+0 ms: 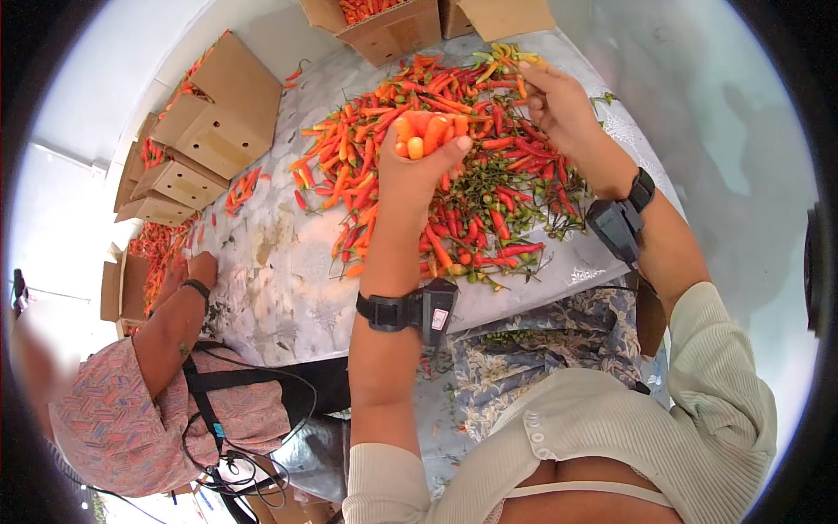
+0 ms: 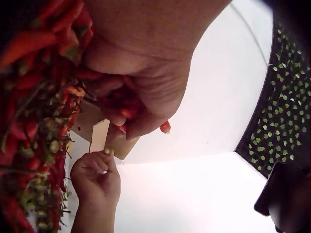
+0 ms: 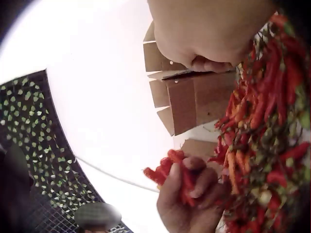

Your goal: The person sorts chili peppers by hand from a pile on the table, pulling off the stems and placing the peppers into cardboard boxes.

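My left hand holds a bunch of orange-red chili peppers above the heap, their rounded ends showing over the fingers. From the right wrist view, these held chilies stick out past the thumb. At the far right of the heap is my right hand, its fingertips by a small yellow-green group of chilies. An orange chili shows at those fingertips. In the left wrist view the right hand has thumb and finger pinched together at a small yellowish tip. Underneath spreads the heap of red, orange and green chilies.
Cardboard boxes of chilies stand along the left side and at the back. Another person's arm reaches into chilies at the left. A patterned cloth hangs at the table's front edge. Cables loop beside that person.
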`<state>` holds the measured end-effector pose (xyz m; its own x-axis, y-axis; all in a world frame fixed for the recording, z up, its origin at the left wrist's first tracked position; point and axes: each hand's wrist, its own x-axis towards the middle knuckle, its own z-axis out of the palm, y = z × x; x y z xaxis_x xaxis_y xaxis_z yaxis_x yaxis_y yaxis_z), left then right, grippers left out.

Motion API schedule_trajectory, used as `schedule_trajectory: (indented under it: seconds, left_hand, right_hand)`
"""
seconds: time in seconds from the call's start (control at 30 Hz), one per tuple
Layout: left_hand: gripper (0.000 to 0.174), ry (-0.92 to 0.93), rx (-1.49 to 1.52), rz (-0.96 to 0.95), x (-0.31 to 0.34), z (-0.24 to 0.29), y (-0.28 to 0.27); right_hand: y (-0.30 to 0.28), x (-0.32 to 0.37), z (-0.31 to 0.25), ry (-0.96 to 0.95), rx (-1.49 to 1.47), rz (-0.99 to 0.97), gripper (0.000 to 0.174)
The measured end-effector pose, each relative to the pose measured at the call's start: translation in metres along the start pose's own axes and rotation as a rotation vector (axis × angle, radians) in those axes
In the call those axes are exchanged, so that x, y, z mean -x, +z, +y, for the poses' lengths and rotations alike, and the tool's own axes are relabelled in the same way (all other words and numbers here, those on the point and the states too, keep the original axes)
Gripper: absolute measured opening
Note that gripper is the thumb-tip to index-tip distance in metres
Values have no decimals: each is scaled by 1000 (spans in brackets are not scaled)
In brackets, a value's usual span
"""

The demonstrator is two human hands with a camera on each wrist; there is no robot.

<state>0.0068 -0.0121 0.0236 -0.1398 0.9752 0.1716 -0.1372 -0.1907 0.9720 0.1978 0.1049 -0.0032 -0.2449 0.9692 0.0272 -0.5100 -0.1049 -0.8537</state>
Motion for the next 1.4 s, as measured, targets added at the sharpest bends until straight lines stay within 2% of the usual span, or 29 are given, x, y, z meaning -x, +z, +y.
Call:
schedule_trajectory:
  seconds: [0.07,0.17,0.27,0.3,0.4,0.5,0.7,0.8,0.9,1.0,1.1,1.2,1.3,1.4]
  left_hand:
    - [32,36,88,68,-1,-2,0]
    - [31,23,190,58,-1,-2,-2]
    - [29,-77,190,42,1,4,-5]
    - [28,-125,180,38,1,7,-6]
    - [29,-125,182,33,1,8,-4]
    - [32,-48,197,32,-1,0,-2]
    - [37,-30,133,35,-1,-3,-1]
    - [38,-46,135,20,-3,-3,-3]
    - [38,-61,108,19,-1,1,-2]
    - [38,-45,96,28,-1,1,0]
    - [38,44,26,60,-3,-7,2]
    - [39,72,-3,40,-2,-6,6]
    - [34,120,24,40,-3,-10,5]
    - [31,31,36,-2,-2,-6,3]
  right_hand:
    - [-2,-3,-1,-144,217,108,20]
    - [4,2,2,-183,584,36,20]
    - [3,5,19,-439,992,-368,19]
    - [14,20,13,-501,1214,-376,19]
    - [20,26,13,-516,1381,-447,20]
    - [17,25,11,-513,1388,-485,20]
    - [17,22,21,-665,1324,-423,21]
    - [25,27,15,-430,1008,-377,19]
    - [26,21,17,-449,766,-377,17]
    - [29,26,7,-113,429,-318,14]
    - [23,20,5,72,83,-447,15]
    - [23,21,7,190,-78,-574,12]
    - [22,22,7,226,-98,-617,12]
    - [21,20,11,231,-131,-616,11]
